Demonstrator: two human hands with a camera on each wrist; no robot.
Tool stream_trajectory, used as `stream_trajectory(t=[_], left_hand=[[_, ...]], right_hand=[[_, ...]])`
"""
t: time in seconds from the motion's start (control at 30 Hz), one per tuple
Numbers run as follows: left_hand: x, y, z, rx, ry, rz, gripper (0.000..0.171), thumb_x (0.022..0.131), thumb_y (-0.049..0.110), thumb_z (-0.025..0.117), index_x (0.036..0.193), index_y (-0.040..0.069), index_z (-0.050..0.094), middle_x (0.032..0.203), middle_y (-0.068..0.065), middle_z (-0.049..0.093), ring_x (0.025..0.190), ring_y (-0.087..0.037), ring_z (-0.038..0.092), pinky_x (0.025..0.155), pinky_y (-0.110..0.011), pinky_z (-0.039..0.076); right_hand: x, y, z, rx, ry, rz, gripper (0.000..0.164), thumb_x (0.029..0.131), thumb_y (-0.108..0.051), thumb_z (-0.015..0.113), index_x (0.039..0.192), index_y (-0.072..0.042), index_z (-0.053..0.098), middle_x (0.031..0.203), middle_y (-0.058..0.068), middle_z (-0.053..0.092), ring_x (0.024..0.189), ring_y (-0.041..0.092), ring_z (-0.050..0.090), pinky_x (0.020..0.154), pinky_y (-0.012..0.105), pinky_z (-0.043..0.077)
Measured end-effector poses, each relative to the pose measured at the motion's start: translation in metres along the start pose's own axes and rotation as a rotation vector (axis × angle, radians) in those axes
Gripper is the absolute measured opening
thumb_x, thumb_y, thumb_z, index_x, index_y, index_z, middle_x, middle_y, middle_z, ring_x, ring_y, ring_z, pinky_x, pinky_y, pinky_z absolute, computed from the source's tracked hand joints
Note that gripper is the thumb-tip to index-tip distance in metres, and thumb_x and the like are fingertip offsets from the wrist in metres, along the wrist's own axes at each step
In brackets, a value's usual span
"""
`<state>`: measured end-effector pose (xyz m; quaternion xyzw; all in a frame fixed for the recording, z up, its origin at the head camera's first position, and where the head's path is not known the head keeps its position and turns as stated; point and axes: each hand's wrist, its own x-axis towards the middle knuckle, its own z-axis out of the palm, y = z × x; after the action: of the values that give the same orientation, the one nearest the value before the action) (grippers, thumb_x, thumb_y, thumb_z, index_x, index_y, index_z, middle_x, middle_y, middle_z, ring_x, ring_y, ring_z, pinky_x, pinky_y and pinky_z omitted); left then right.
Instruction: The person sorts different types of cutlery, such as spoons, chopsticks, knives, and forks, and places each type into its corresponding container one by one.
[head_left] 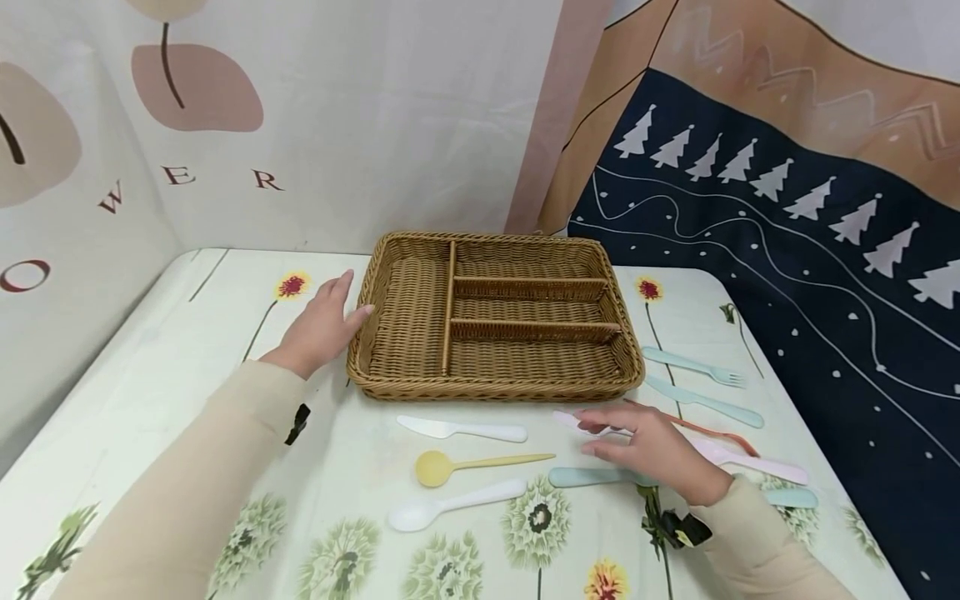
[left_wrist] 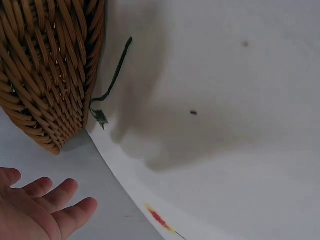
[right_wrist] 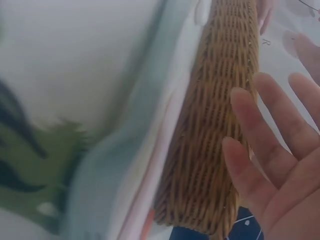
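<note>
A brown wicker basket divided into several compartments stands at the table's far side. At its left side is my left hand, fingers extended and thumb close to the rim; I cannot tell whether it touches. The left wrist view shows that hand holding nothing beside the wicker wall. My right hand is over the cutlery in front of the basket, partly hiding a pink utensil and a teal handle. In the right wrist view its fingers are spread and grip nothing.
Left of my right hand lie a white knife, a yellow spoon and a white spoon. On the right are a light blue fork, a light blue knife and an orange utensil. Fabric walls border the table.
</note>
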<state>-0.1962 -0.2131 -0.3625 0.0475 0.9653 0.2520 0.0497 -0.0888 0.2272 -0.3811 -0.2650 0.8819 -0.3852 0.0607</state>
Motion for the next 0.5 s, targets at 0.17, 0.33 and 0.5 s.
stream_trajectory(t=[0.17, 0.33, 0.5], left_hand=[[0.003, 0.004, 0.005, -0.011, -0.043, -0.018, 0.075, 0.104, 0.038, 0.039, 0.155, 0.003, -0.002, 0.154, -0.034, 0.011, 0.138, -0.053, 0.019, 0.111, -0.064, 0.022], [0.003, 0.007, 0.009, -0.01, -0.066, -0.01, 0.074, 0.104, 0.037, 0.039, 0.154, -0.001, 0.0, 0.153, -0.035, 0.011, 0.138, -0.052, 0.02, 0.111, -0.063, 0.022], [0.006, 0.007, 0.015, -0.015, -0.076, -0.007, 0.074, 0.104, 0.037, 0.039, 0.154, -0.001, 0.0, 0.154, -0.034, 0.011, 0.139, -0.051, 0.019, 0.112, -0.062, 0.021]], right_hand=[[-0.003, 0.004, 0.0, -0.004, -0.1, 0.076, 0.034, 0.085, -0.022, 0.074, 0.114, -0.006, 0.071, 0.105, 0.004, 0.072, 0.091, 0.014, 0.066, 0.071, 0.025, 0.056], [-0.004, 0.006, -0.001, -0.003, -0.168, 0.12, 0.031, 0.085, -0.024, 0.074, 0.112, -0.009, 0.073, 0.106, 0.002, 0.072, 0.091, 0.013, 0.065, 0.072, 0.025, 0.055], [-0.006, 0.009, -0.002, -0.003, -0.222, 0.153, 0.032, 0.084, -0.026, 0.075, 0.112, -0.011, 0.073, 0.107, 0.001, 0.071, 0.087, 0.007, 0.063, 0.068, 0.023, 0.053]])
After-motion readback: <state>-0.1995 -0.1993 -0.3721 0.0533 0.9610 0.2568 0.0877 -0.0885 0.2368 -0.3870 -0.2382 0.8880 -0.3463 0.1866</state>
